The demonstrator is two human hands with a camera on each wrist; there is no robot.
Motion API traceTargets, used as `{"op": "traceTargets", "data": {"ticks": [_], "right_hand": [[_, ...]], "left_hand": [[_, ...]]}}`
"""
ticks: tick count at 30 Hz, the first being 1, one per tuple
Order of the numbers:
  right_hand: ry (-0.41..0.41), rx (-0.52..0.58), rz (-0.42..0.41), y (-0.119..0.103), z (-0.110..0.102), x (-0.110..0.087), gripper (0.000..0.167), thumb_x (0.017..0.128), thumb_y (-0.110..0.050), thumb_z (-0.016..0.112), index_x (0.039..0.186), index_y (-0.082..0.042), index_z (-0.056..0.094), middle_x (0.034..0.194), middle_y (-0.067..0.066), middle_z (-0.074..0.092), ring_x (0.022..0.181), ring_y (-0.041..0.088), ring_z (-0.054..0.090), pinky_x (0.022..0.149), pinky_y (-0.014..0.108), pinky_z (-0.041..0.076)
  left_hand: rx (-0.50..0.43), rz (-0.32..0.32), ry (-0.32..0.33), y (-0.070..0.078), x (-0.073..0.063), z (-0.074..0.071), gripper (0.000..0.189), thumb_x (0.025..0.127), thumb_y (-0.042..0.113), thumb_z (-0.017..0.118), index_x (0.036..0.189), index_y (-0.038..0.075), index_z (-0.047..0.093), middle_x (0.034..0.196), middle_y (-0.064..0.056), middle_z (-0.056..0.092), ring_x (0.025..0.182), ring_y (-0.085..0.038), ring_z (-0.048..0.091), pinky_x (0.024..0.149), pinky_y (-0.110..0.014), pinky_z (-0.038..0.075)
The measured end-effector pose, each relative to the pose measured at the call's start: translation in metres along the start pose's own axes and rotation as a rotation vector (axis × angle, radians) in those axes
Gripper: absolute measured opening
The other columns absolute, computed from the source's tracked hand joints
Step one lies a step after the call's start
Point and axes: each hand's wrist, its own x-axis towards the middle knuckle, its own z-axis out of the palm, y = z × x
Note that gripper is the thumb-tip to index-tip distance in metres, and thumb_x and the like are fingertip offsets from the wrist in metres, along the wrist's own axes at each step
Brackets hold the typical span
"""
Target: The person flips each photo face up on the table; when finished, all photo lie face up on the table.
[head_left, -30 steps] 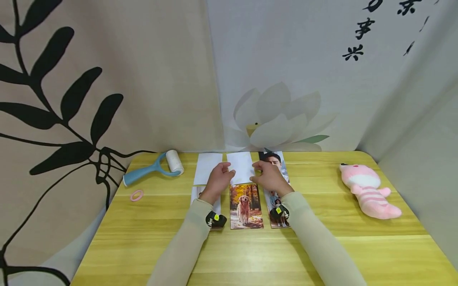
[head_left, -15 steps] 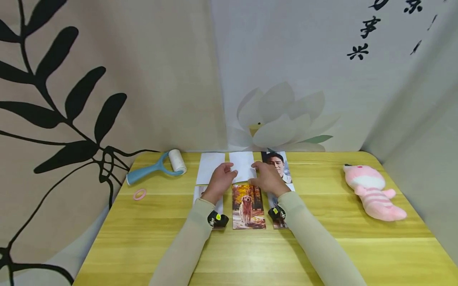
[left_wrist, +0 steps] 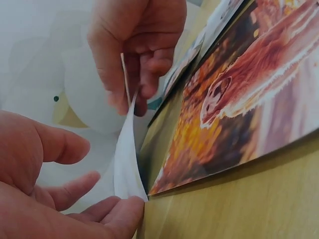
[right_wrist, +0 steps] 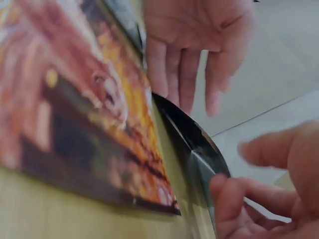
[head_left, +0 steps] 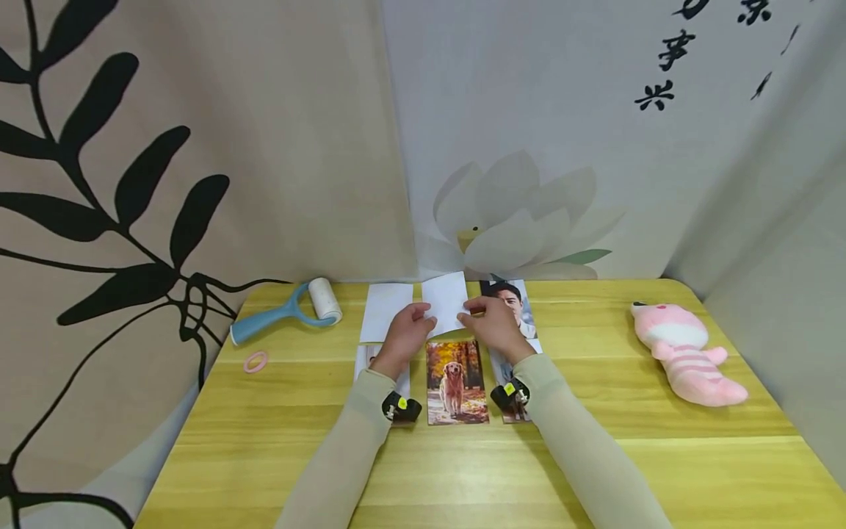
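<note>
I saw the white card [head_left: 445, 297] above the dog photo [head_left: 456, 386], flat on the table [head_left: 581, 316] a moment earlier, tilted up near the frame's centre, its opposite edges pinched by the left hand [head_left: 405, 336] and right hand [head_left: 496, 328], so lifting seemed barely begun.

blue-handled roller [head_left: 286, 311] (pink ring [head_left: 247, 364] near it), pink plush [head_left: 687, 356]

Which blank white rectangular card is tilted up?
The bent white card between left hand and right hand, tilted up; the other white card, farther left, lies flat.
</note>
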Motion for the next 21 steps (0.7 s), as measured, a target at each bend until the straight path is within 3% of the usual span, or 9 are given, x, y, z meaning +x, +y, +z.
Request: {"op": "traceTargets", "data": {"ticks": [6, 14, 21], "right_hand": [[0.065, 0.131, 0.025, -0.002, 0.0, 0.001, 0.029, 0.098, -0.017, 0.073, 0.125, -0.006, 0.074, 0.117, 0.014, 0.072, 0.093, 0.026, 0.071, 0.073, 0.03, 0.058], [0.123, 0.227, -0.039, -0.013, -0.001, -0.005, 0.027, 0.097, -0.011, 0.074, 0.123, -0.005, 0.074, 0.112, 0.015, 0.072, 0.081, 0.018, 0.07, 0.066, 0.026, 0.058], [0.136, 0.276, -0.101, -0.029, 0.001, -0.015, 0.035, 0.098, -0.011, 0.074, 0.132, -0.003, 0.071, 0.114, 0.018, 0.074, 0.083, 0.012, 0.071, 0.069, 0.032, 0.063]], "left_hand": [[-0.002, 0.012, -0.017, -0.002, -0.001, 0.002, 0.044, 0.105, 0.018, 0.061, 0.146, 0.001, 0.059, 0.155, -0.024, 0.052, 0.148, -0.039, 0.046, 0.121, -0.055, 0.041], [-0.009, 0.055, -0.023, 0.01, -0.007, 0.004, 0.04, 0.106, 0.018, 0.062, 0.144, 0.004, 0.062, 0.146, -0.019, 0.061, 0.138, -0.035, 0.056, 0.113, -0.052, 0.049], [-0.216, 0.034, -0.079, 0.021, -0.012, 0.008, 0.04, 0.108, 0.014, 0.058, 0.146, 0.002, 0.059, 0.143, -0.023, 0.06, 0.13, -0.037, 0.062, 0.107, -0.049, 0.057]]}}
